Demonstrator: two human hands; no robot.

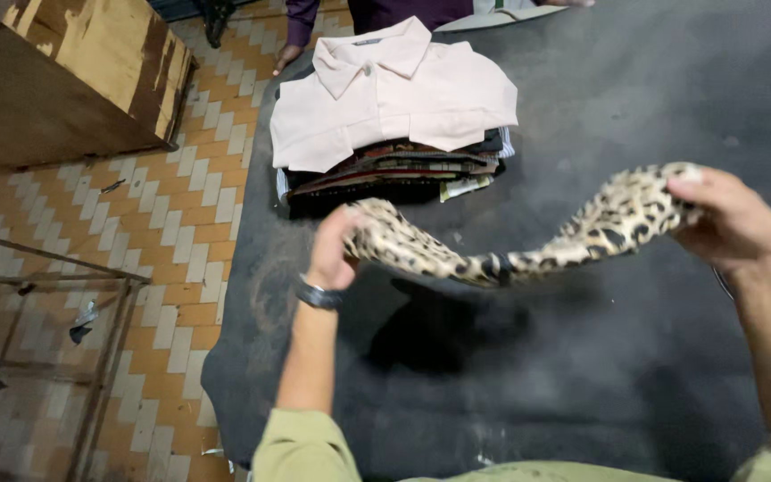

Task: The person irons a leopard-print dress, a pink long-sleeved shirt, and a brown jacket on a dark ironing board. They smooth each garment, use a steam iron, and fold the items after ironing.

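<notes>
Two hands hold one leopard-print cloth [510,245] up over the dark bench [600,107], stretched between them and sagging in the middle, clear of the surface with its shadow below. No packages, labels or signs readable. Left hand [332,250]: forearm raised from bottom centre, dark wristwatch [319,295] on wrist, fingers closed on the cloth's left end; grip shut tight on fabric. Right hand [729,219]: arm comes in from the right edge, hand higher than the left, fingers curled over the cloth's right end; grip clamped on it too. Olive-green sleeves show at the bottom edge. Farther back on the bench, stack of folded clothes [394,165], pale pink collared shirt [390,89] on top, darker striped garments under it. Well apart from the held cloth. Behind the stack, another person's hand [287,58] with purple sleeve rests at the bench's far edge. Wooden cabinet [55,71] top left, on orange-and-white tiled floor [180,223].
</notes>
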